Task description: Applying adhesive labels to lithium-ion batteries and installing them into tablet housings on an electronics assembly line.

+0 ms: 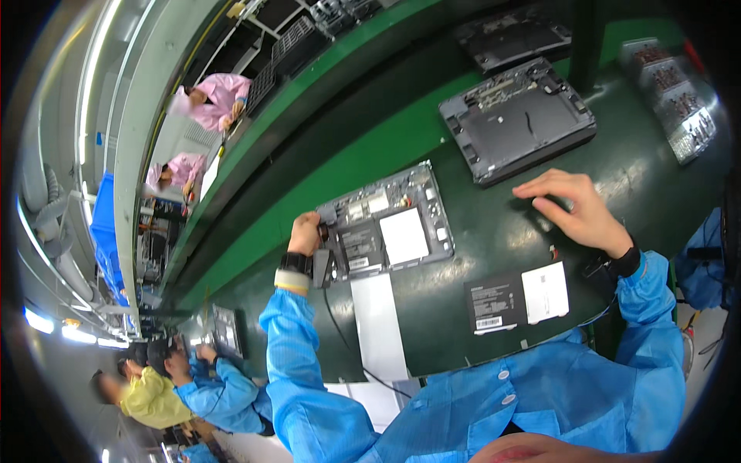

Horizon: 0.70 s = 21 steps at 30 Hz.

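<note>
The left hand (305,233) is curled into a loose fist at the left edge of an opened grey tablet (390,222), its fingers (310,224) together and touching that edge; whether they pinch anything small there cannot be told. The tablet lies back-up on the dark green counter (478,255), just in front of the person, with its inner parts showing: a white rectangular patch beside a dark labelled block. A black wrist strap (296,264) sits on the left wrist above the blue sleeve (309,370), and a thin dark cable (340,339) runs down from that area along the counter. The right hand (579,212) is held flat and low over the counter to the right, fingers spread apart and holding nothing, near a small dark shape beneath the palm. Beyond it lies a second opened grey device (517,119), well apart from the first. Closer to the person rest a black label card (494,305) and a white label card (545,292) side by side, and a white strip (378,324) lies below the tablet. A tray of small parts (675,96) stands at the far right. Other workers in pink (216,100) and blue coats (220,390) sit along the line at left.
</note>
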Motion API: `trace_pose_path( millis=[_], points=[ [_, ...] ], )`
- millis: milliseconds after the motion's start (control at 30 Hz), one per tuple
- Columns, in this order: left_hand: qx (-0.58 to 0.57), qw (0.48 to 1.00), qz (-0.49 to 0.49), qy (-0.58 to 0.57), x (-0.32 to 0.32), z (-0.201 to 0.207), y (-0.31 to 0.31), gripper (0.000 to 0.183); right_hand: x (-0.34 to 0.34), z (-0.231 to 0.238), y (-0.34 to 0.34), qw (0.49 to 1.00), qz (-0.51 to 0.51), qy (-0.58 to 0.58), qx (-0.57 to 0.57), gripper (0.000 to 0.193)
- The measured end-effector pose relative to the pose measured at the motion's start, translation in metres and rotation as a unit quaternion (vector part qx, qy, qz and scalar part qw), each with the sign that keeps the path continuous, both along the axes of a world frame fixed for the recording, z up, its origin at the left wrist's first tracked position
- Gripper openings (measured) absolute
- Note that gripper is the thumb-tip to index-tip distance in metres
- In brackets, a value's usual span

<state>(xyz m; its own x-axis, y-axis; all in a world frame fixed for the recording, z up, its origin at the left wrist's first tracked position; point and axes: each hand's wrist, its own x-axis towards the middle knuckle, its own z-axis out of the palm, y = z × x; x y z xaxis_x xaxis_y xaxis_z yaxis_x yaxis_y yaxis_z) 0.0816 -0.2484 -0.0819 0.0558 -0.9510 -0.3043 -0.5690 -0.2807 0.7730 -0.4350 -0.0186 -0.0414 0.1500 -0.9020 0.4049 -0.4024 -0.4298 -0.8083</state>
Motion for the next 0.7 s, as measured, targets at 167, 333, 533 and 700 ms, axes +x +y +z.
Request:
trace_pose_path(
  millis=[167,333,533,700],
  points=[
    [0.014,0.994,0.035,0.105,0.034,0.000,-0.003,0.024,0.008,0.001,-0.003,1.000,0.019,-0.003,0.001,0.026],
    [0.032,0.999,-0.025,0.007,-0.023,0.047,-0.022,0.020,-0.002,-0.005,-0.001,1.000,-0.019,0.014,0.018,0.027],
    [-0.059,0.977,0.021,0.202,0.042,0.046,-0.075,0.025,0.005,0.007,-0.002,1.000,-0.005,0.010,0.017,0.024],
    [-0.012,0.983,0.055,0.173,0.067,0.044,-0.100,0.030,0.006,-0.001,-0.009,0.999,-0.004,0.011,0.031,0.025]
  ],
)
